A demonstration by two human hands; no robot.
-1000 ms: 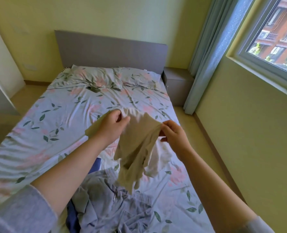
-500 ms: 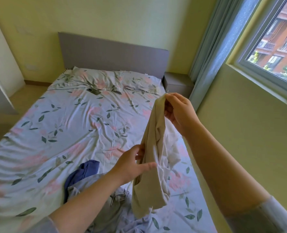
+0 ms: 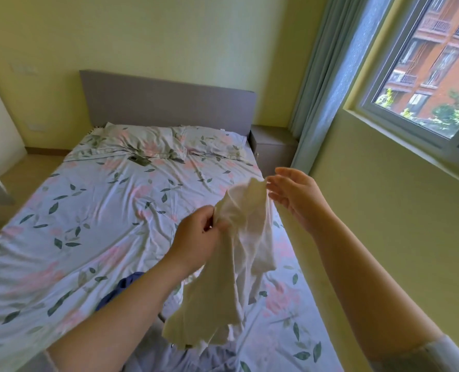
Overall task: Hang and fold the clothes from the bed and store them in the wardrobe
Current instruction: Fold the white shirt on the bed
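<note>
Here, cream garment (image 3: 246, 210) between left fingers (image 3: 209, 222) (right fingers (image 3: 284, 173) perhaps apart).

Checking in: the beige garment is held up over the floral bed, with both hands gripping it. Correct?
Not quite. The head view shows only the left hand gripping the beige garment. The right hand is open, fingers straight, beside the garment's top corner and not holding it. The rest is right: the garment hangs above the floral bed.

Bare forearms (image 3: 131, 304), light grey sleeve (image 3: 421, 355) at the right elbow.
</note>
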